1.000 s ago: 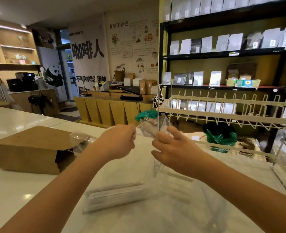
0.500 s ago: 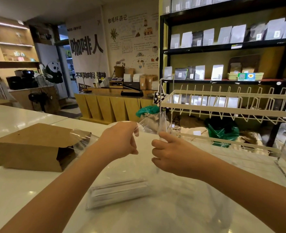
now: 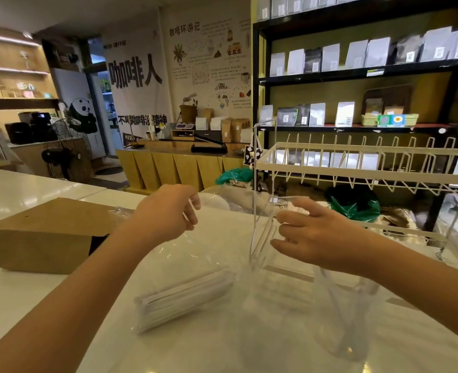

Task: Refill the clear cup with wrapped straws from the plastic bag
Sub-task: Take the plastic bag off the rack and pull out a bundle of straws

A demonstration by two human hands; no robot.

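Observation:
A clear plastic bag (image 3: 195, 254) lies on the white counter (image 3: 28, 300) in front of me, its mouth lifted toward the far side. Inside it a bundle of white wrapped straws (image 3: 184, 300) rests flat, low and left of centre. My left hand (image 3: 168, 211) pinches the left edge of the bag's mouth. My right hand (image 3: 311, 232) grips the right edge, about a hand's width away. A faint clear cup-like shape (image 3: 343, 319) shows under my right forearm, blurred by the plastic; I cannot tell what it holds.
A brown paper bag (image 3: 42, 235) lies on its side at the left. A white wire rack (image 3: 357, 168) stands at the right on the counter. A clear acrylic stand (image 3: 260, 211) rises between my hands. Shelves of pouches fill the back right.
My hands have moved apart, pulling the bag's mouth wider. The right hand has shifted right and slightly down; the straws stay flat in the bag.

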